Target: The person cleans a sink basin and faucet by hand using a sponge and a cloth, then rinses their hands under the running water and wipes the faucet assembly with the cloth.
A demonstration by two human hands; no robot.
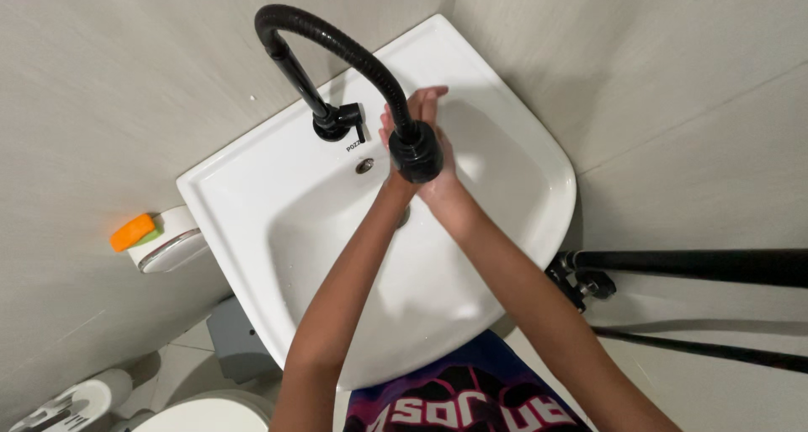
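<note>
A: Where are your hands?

B: Your left hand [392,137] and right hand [438,150] are pressed together, fingers straight and grasping nothing, over the white ceramic washbasin [252,205]. They sit right under the round head of the black flexible gooseneck tap [337,45], which hides part of both palms.

A: And the tap itself?

B: It rises from the basin's back ledge, arches over and ends just above your wrists. Its small black lever [358,122] sits at the base. You cannot tell whether water is running.

A: Anything beside the basin?

B: An orange bar of soap [132,232] lies in a white wall-mounted soap dish [172,242] to your left, well apart from your hands.
</note>
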